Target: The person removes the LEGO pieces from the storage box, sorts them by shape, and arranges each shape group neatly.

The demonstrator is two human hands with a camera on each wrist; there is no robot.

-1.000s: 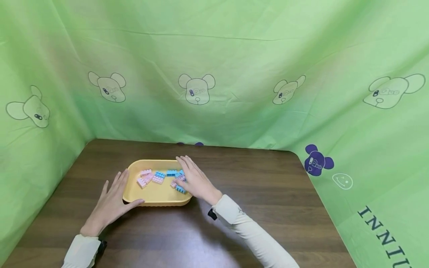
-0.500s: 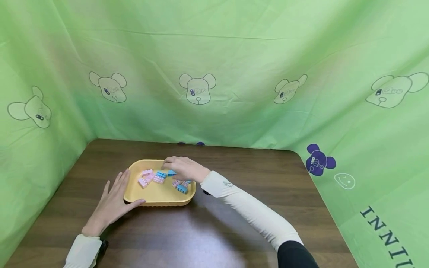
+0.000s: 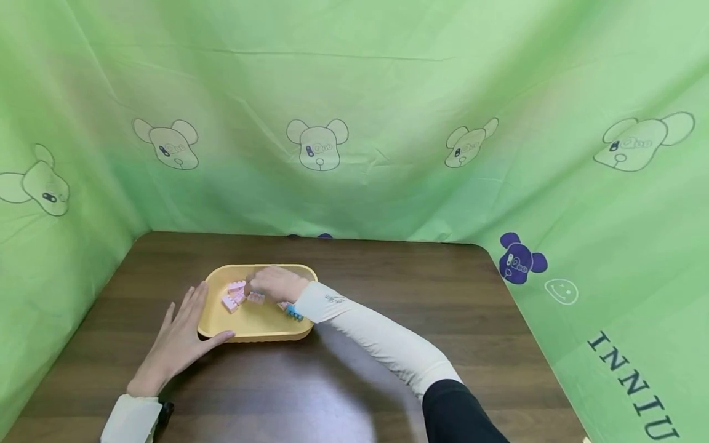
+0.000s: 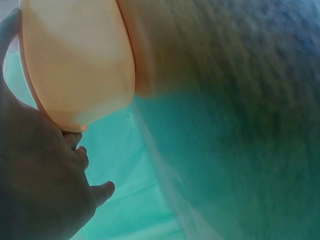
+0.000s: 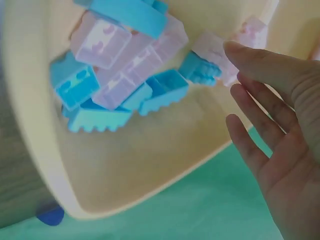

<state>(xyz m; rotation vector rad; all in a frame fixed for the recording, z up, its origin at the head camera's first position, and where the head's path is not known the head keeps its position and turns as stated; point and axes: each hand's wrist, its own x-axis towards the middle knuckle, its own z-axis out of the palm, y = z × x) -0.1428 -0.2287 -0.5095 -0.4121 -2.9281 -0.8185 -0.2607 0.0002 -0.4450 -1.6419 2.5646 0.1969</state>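
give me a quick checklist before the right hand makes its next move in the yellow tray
1. Yellow tray sitting on the table: ok.
2. Left hand at the tray's left end: ok, thumb along the near edge.
3. Visible bricks all inside the tray: ok.
4. Right hand touching a brick: cannot tell; its fingers are near the pink bricks.
5. Brick pile spread out: not ok, blue and pink ones are bunched together.
6. Clear head view of the bricks: not ok, the right sleeve and hand cover some.

On green cloth (image 3: 559,344) to my R I read "INNIU" (image 3: 633,382), approx. "Quo" on bear heads (image 3: 319,149), plus smiley (image 3: 561,291).
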